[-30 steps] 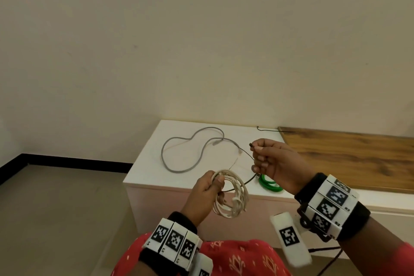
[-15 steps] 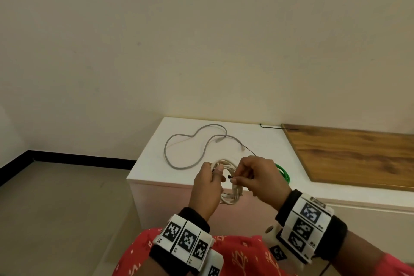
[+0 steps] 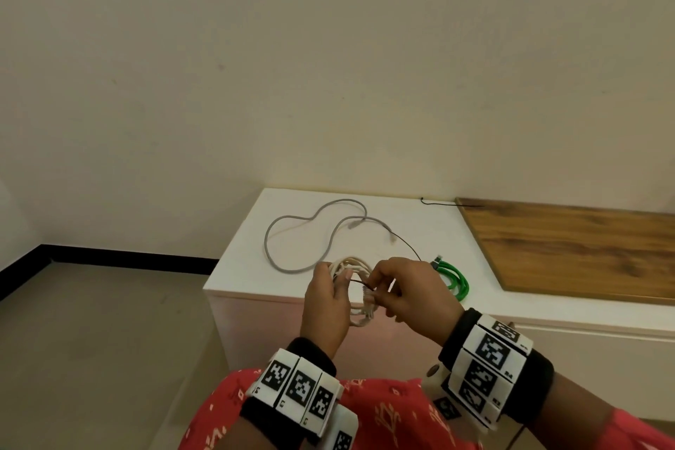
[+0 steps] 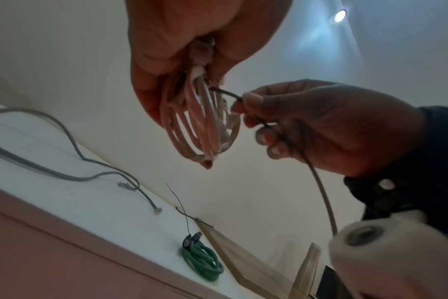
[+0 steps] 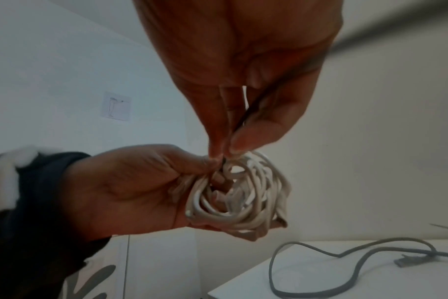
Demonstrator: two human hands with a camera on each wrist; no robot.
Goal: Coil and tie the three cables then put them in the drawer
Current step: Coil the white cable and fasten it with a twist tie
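Wall [image 3: 328,66]: plain cream, behind the cabinet, with a black skirting strip along the floor at the left.
Cabinet [image 3: 248,267]: long, low and white, set against the wall; its white top carries the loose cables.
Wooden board [image 3: 569,248]: brown, lying flat on the right part of the cabinet top.
Grey cable [image 3: 292,230]: uncoiled, sprawled in loose loops on the left part of the cabinet top, both plug ends lying near its middle.
Green cable [image 3: 454,279]: already coiled into a small bundle, lying on the cabinet top near the front edge, just left of the wooden board.
Left hand [image 3: 325,303]: raised in front of the cabinet, fingers and thumb curled round one side of the white coil.
Right hand [image 3: 409,296]: just beside the left hand, thumb and forefinger pinched together on the black tie, the other fingers curled; the tie's free length trails back past the palm.
White cable [image 3: 356,294]: wound into a bundle of several loops, held in the air between the two hands, in front of the cabinet.
Black tie [image 4: 226,93]: thin and dark, running from the right fingertips to the top of the white coil where the left thumb meets it.
Second black tie [image 3: 449,203]: thin strand lying on the cabinet top by the wall, its end over the corner of the wooden board.
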